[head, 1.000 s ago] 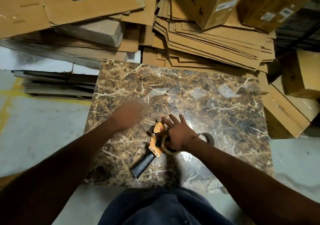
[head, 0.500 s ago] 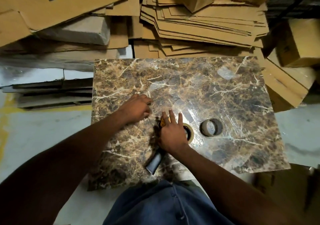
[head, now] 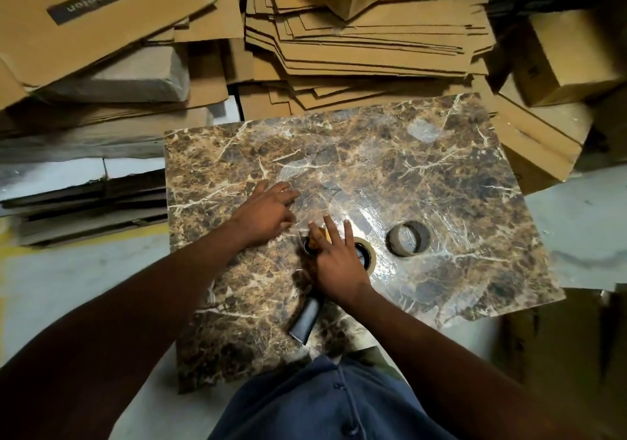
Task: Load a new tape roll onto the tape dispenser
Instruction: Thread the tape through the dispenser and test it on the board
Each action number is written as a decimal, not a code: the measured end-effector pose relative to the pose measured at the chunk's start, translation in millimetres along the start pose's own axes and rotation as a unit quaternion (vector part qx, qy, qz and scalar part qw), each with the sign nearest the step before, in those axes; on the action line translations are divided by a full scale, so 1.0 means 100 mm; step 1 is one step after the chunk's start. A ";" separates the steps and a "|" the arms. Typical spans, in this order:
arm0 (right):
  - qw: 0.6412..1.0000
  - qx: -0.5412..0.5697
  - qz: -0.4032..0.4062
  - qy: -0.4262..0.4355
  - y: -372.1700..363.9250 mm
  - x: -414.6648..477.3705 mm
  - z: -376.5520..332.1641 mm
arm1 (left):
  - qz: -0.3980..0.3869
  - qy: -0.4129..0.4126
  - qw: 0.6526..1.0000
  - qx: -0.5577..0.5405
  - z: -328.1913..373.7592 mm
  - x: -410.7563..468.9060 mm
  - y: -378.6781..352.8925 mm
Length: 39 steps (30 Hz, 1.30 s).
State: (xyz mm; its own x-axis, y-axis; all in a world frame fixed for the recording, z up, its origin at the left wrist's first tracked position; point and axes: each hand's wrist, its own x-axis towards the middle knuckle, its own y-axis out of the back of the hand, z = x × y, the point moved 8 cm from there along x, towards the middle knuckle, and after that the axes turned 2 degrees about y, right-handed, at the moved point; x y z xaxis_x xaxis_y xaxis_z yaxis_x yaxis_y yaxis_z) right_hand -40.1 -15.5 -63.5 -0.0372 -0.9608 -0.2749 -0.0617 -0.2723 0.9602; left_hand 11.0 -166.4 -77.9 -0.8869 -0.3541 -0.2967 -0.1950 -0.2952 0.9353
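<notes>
The tape dispenser lies on its side on the marble slab (head: 441,154); its black handle (head: 307,317) points toward me and its orange head (head: 326,235) shows between my fingers. A tan tape roll (head: 369,257) sits on the dispenser, half hidden by my right hand (head: 339,263), which presses flat on both with fingers spread. Just left of the dispenser head, my left hand (head: 268,214) pinches a glossy strip of clear tape against the slab. An empty cardboard core (head: 409,238) lies to the right of the roll.
Stacks of flattened cardboard (head: 356,42) crowd the slab's far side, and closed boxes (head: 563,56) stand at the right. A grey floor (head: 68,287) lies to the left. My blue-clad knee (head: 325,399) is at the near edge.
My left hand came down from mid-air and settled beside the dispenser head. My right hand stayed pressed on the dispenser and roll. The view shifted, and the empty core came into sight.
</notes>
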 end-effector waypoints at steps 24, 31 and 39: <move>0.995 0.079 0.007 -0.066 -0.02 -0.04 0.00 | 0.000 0.029 1.000 -0.006 0.07 0.03 -0.01; 0.964 0.179 0.066 -0.185 0.08 -0.57 0.10 | -0.004 0.056 0.998 -0.024 0.05 0.07 -0.03; 0.610 0.678 -0.076 -0.403 -0.93 -1.16 -0.11 | -0.044 0.376 0.850 -0.365 -0.35 -0.19 -0.32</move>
State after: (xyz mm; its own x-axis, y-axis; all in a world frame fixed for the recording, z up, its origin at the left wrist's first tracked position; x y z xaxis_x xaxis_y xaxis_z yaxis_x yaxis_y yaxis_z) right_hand -19.3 120.9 -120.0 -0.3731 -0.4426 -0.8154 -0.8731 0.4647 0.1473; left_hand 49.0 -181.1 -109.4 -0.3096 -0.6890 -0.6553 0.3099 -0.7246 0.6155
